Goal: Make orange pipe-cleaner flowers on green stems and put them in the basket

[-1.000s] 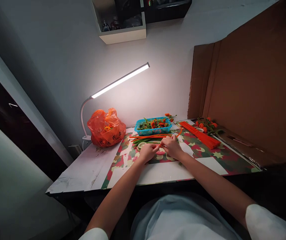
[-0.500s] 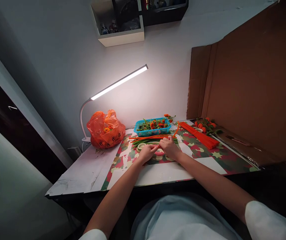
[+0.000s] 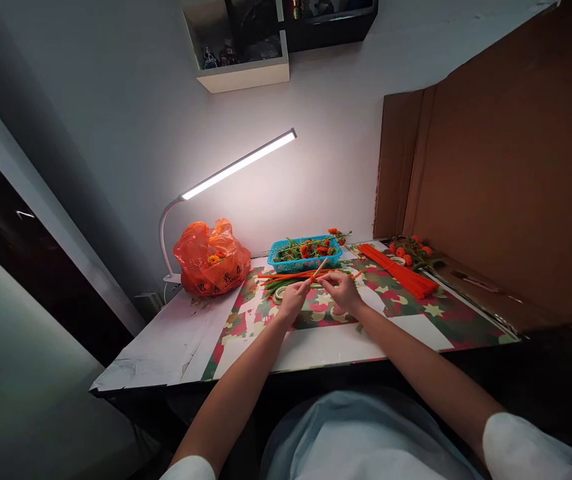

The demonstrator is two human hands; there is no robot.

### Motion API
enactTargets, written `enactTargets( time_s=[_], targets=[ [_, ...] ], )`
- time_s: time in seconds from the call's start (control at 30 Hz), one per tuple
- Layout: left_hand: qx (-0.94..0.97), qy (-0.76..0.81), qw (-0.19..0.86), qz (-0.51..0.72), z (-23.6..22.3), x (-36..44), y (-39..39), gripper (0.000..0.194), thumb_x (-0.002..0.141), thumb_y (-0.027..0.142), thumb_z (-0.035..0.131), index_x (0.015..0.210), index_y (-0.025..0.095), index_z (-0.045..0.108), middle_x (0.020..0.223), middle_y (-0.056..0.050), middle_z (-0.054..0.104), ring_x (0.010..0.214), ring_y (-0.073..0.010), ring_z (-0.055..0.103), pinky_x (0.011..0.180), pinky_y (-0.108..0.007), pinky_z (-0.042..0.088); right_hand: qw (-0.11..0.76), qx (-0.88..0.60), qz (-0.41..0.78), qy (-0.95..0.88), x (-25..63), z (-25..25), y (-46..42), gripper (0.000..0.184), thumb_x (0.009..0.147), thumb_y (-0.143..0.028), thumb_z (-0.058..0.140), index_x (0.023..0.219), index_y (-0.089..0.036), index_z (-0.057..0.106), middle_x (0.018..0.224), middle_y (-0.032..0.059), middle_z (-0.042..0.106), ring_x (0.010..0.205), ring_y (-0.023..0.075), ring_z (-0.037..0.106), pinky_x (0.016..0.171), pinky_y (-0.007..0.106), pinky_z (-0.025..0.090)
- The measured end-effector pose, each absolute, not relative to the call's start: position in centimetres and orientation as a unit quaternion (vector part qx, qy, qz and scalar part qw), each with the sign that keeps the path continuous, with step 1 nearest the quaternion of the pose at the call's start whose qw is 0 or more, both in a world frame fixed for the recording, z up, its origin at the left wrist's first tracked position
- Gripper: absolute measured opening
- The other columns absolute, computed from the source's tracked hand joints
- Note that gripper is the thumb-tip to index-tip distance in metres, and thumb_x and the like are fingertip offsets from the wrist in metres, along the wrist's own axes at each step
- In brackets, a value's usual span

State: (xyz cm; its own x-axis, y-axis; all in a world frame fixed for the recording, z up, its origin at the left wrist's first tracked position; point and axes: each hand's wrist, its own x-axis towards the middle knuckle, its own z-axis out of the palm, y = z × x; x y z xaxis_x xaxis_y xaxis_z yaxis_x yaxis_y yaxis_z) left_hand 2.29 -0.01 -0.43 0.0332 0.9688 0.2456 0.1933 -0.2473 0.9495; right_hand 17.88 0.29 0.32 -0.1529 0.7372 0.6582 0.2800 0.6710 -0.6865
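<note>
My left hand point(image 3: 293, 300) is closed around a thin pale stick point(image 3: 321, 267) that tilts up to the right. Close beside it, my right hand point(image 3: 342, 291) pinches an orange pipe cleaner point(image 3: 359, 274), whose free end pokes out past the fingers. Orange shows where the pipe cleaner meets the stick, between the two hands. Just behind the hands lie orange pipe cleaners point(image 3: 286, 275) and green pipe cleaners point(image 3: 277, 286), partly covered by the hands. A roll of tape point(image 3: 279, 294) is by my left fingers.
A blue basket point(image 3: 306, 265) with orange flowers stands at the back. On its left are an orange plastic bag point(image 3: 211, 263) and a lit desk lamp point(image 3: 239, 165). To the right lie an orange pipe cleaner bundle point(image 3: 399, 270), orange flowers point(image 3: 409, 252) and a cardboard panel point(image 3: 491, 180).
The pale stick has come into sight, pointing up from my left hand. My right hand has turned and lowered slightly, and the pipe cleaner's free end has swung down to the right.
</note>
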Motion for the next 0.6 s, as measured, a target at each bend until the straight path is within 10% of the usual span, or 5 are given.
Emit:
enactTargets(
  time_s=[0.6],
  targets=[
    [0.861,0.430,0.102,0.251,1.1,0.8,-2.2,0.037,0.079,0.037,0.046,0.050,0.015,0.042,0.049,0.005,0.027,0.050,-0.0073,0.021,0.050,-0.025,0.016,0.290,-0.358,0.439,-0.772,21.9,0.1,3.0,0.033,0.054,-0.044,0.077,0.065,-0.013,0.071,0.060,0.0033,0.063,0.052,0.0103,0.048,0.048,0.022,0.033]
  ],
)
